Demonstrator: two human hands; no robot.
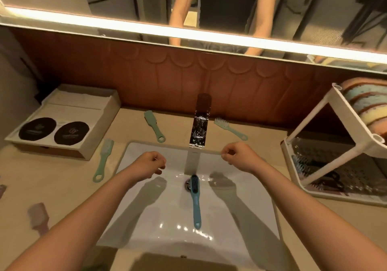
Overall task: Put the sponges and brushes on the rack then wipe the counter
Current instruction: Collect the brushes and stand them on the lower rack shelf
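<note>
A blue brush with black bristles (pixel 195 199) lies in the white sink (pixel 146 218), its head by the drain. Three green brushes lie on the beige counter: one left of the sink (pixel 103 161), one behind it on the left (pixel 154 126), one right of the tap (pixel 229 128). A pinkish brush (pixel 38 217) lies at the front left. The white rack (pixel 343 124) stands at the right with sponges (pixel 365 105) on its upper tier and brushes below. My left hand (pixel 149 164) and my right hand (pixel 240 155) hover over the sink, fingers curled, holding nothing.
A chrome tap (pixel 200 122) rises behind the sink. A cream tray (pixel 109 113) with two dark round packets sits at the back left. A mirror with a light strip runs above the brown backsplash. Another object shows partly at the far left edge (pixel 1 190).
</note>
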